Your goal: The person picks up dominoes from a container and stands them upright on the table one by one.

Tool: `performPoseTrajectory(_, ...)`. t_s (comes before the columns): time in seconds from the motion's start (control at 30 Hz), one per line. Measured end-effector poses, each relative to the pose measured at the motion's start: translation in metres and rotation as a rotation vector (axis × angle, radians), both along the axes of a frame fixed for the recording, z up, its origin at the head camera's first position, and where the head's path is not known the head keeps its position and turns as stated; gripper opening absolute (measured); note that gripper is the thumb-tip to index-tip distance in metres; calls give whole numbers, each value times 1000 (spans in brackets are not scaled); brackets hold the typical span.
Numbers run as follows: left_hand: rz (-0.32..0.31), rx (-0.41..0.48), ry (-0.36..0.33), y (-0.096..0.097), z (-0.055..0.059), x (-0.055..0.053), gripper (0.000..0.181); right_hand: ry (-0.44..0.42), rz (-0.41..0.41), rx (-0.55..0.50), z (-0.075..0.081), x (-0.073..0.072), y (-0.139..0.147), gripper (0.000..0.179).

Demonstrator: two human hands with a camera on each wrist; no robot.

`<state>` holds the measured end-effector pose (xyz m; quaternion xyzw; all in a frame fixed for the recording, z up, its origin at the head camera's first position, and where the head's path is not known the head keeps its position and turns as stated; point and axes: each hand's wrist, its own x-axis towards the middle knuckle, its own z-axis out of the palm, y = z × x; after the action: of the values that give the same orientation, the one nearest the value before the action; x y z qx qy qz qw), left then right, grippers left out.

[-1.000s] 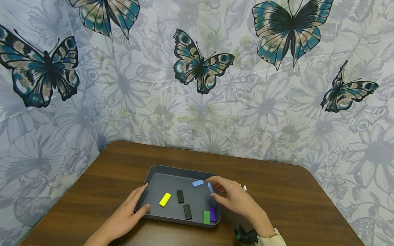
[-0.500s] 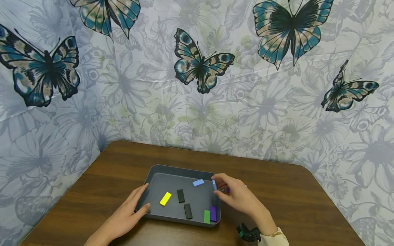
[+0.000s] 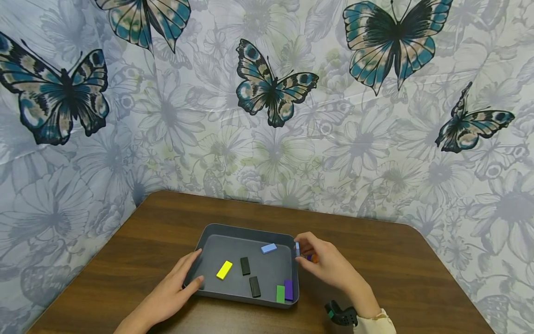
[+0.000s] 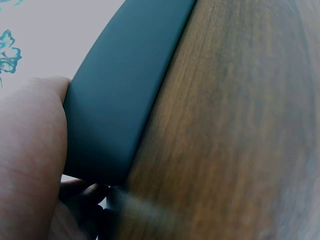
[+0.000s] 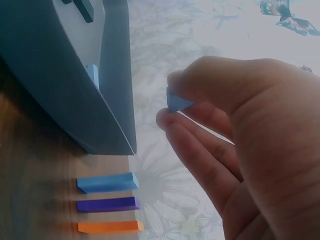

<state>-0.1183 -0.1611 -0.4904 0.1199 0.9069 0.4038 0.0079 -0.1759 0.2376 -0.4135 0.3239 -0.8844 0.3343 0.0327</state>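
Note:
My right hand [image 3: 327, 262] pinches a light blue block [image 3: 297, 249] between thumb and fingertips, just at the right rim of the grey tray [image 3: 233, 297]. The right wrist view shows this block's end between the fingertips. My left hand [image 3: 171, 287] rests at the tray's left front corner, thumb over the front rim and fingers along the left rim. Inside the tray lie another light blue block [image 3: 269, 248], a yellow block [image 3: 224, 270] and two black blocks [image 3: 255, 286]. A green block [image 3: 280, 294] and a purple block [image 3: 289, 290] lie side by side in its right front corner.
On the wooden table [image 3: 359, 241] beside the tray, the right wrist view shows a row of blue [image 5: 107, 183], purple [image 5: 107, 204] and orange [image 5: 110, 227] blocks. A cloth with butterflies [image 3: 275, 93] hangs behind the table. A black device [image 3: 342, 314] sits by the right wrist.
My right hand has moved right with the light blue block, from over the tray to its right rim. Orange and purple blocks have come into sight beside the fingers. The left hand stays put.

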Motion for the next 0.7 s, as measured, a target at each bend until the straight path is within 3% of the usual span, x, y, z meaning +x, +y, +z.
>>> performPoseTrajectory(0.7,-12,-5,2,-1,-1,-1,67,-36,-70,-33,9,-3,22,35)
